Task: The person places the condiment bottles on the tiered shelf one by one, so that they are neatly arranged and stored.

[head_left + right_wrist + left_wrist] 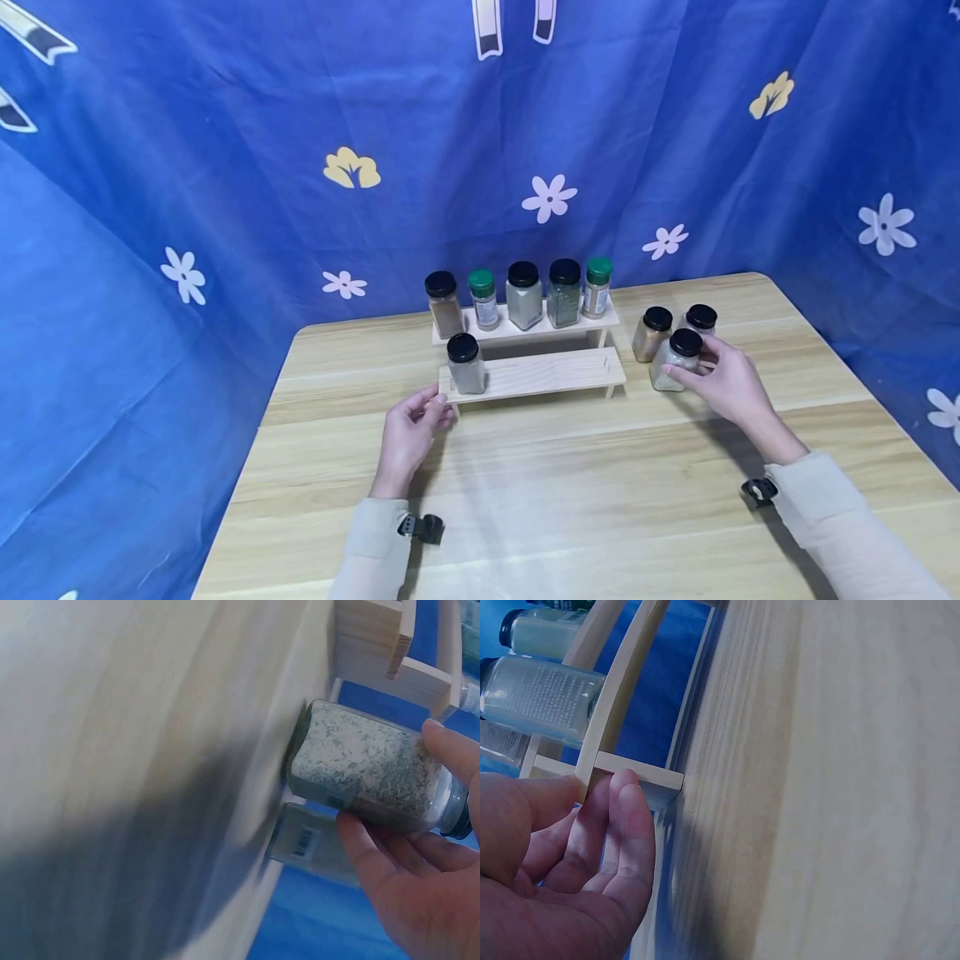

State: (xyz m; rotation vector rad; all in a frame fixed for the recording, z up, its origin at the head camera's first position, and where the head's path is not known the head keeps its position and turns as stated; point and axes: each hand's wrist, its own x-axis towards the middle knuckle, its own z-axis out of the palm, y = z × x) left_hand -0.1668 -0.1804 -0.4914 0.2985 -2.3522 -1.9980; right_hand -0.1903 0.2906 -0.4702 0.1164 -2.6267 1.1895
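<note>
My left hand (411, 433) pinches the left front end of the low wooden shelf (543, 375); in the left wrist view the thumb lies on top and the fingers curl beneath the board. On that shelf's left end stands a black-capped spice jar (467, 367) with pale grey contents. To the right of the shelf, my right hand (727, 383) grips another black-capped spice jar (367, 765) between thumb and fingers, its contents speckled whitish; its base is at the tabletop. Close behind it are two more black-capped jars, one tan (651, 335) and one partly hidden (701, 318).
Behind the low shelf, a second wooden shelf (517, 333) carries several spice jars, some with black caps and some with green caps (598, 271). Both stand on a wood-grain table (555, 500). Blue patterned cloth (450, 125) hangs along the back and sides.
</note>
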